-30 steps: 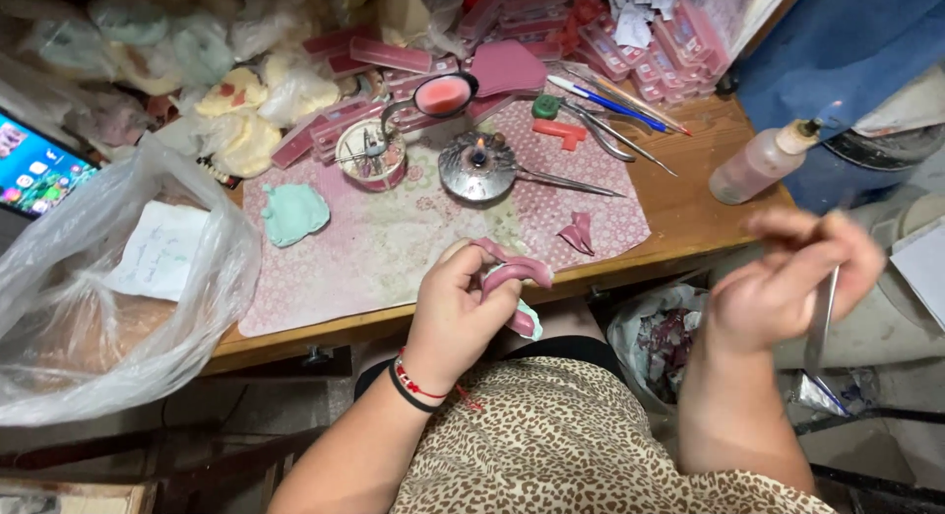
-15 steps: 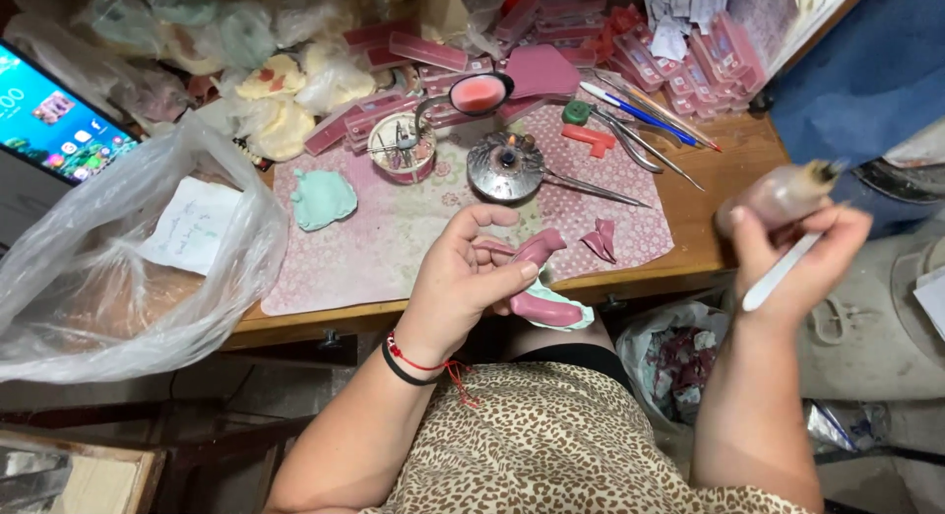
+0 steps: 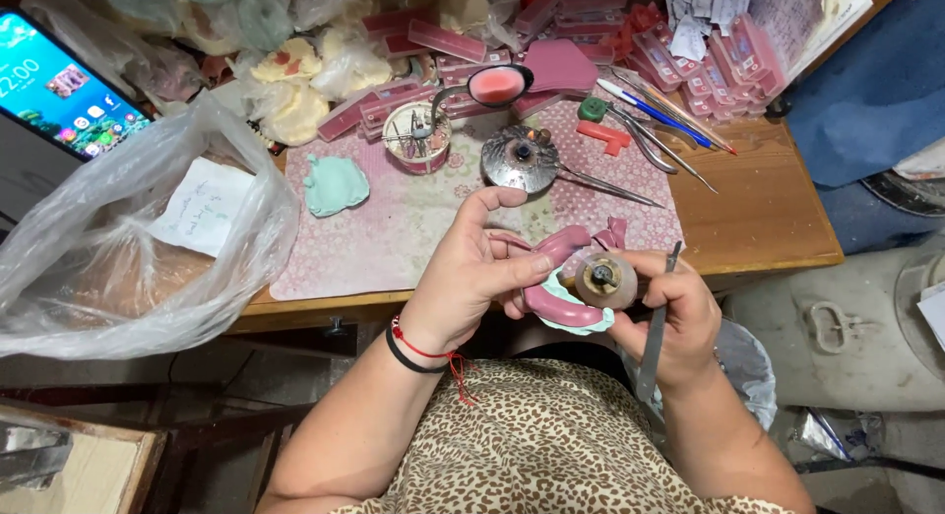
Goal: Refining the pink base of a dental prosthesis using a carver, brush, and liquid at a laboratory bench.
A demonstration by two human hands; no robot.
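Note:
My left hand grips a curved pink wax rim seated on a teal dental cast, just in front of the table edge. My right hand is against it from the right. It holds a small brownish bottle, seen end-on and tipped toward the wax, and a thin metal tool that points down along the palm. The two hands touch over my lap, above a leopard-print garment.
On the wooden table lies a pink patterned mat with another teal cast, a cup of tools and a round metal dish. A clear plastic bag and a lit phone are at left. Pink boxes are at the back.
My right hand took the bottle from the table's right side and brought it left to the wax piece. My left hand kept hold of the wax rim and cast.

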